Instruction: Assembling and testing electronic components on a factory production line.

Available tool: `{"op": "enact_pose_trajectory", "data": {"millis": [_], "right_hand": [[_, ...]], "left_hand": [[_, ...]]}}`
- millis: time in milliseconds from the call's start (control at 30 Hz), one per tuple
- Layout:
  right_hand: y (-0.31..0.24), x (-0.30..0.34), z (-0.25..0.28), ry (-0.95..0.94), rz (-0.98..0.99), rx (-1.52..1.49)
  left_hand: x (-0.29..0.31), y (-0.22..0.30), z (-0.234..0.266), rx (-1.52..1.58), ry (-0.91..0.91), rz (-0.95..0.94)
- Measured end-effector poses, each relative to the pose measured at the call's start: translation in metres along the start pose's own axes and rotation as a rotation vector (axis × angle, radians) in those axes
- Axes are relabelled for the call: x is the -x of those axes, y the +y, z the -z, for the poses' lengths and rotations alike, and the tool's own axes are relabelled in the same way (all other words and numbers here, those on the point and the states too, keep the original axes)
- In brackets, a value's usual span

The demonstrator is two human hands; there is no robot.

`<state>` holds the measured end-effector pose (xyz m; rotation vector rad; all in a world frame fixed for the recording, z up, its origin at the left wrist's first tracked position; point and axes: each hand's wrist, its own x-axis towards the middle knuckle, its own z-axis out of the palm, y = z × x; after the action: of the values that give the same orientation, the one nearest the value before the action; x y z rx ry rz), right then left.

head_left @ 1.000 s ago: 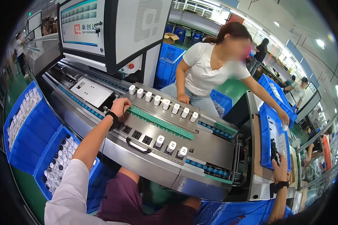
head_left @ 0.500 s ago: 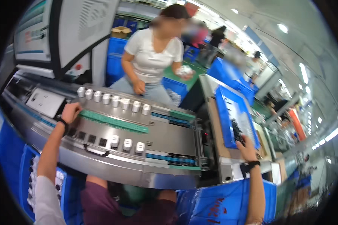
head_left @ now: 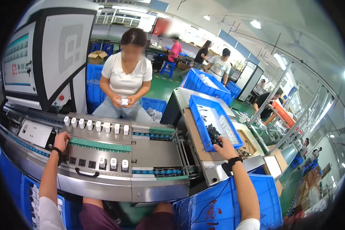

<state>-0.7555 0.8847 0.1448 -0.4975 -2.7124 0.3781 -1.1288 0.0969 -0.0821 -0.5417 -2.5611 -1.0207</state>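
Observation:
My left hand (head_left: 61,141) rests on the steel machine bed (head_left: 165,142), fingers curled at the left end of a green slotted strip (head_left: 99,145); whatever they pinch is hidden. Into the near end of a blue tray (head_left: 239,145) reaches my right hand (head_left: 227,149), its fingers closing at a pile of small black parts (head_left: 212,132). Along the far side of the bed stands a row of several white plug-adapter-like blocks (head_left: 98,126). Three more white blocks (head_left: 113,164) stand on the near side, beside dark square sockets (head_left: 82,162).
Across the machine a seated co-worker holds a white block (head_left: 124,102) in both hands. A cabinet with a screen (head_left: 19,63) rises at the left. Blue bins (head_left: 234,199) stand below at right, and one with white pieces (head_left: 25,195) at lower left. Cardboard (head_left: 197,132) lies under the tray.
The view has shifted and levelled out. The co-worker has brought both hands together around a white block. My left hand stays by the green strip and my right at the black parts.

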Motion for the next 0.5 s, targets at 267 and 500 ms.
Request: {"op": "enact_pose_trajectory", "data": {"millis": [267,500], "right_hand": [[-0.007,-0.007,-0.005,0.025,0.003,0.038],[-0.006,-0.004,-0.005,0.057,0.017,0.042]], "left_hand": [[0.114,0.019,-0.005,-0.049,-0.025,-0.01],[0.151,0.09,-0.022,-0.442,0.086,0.055]]}}
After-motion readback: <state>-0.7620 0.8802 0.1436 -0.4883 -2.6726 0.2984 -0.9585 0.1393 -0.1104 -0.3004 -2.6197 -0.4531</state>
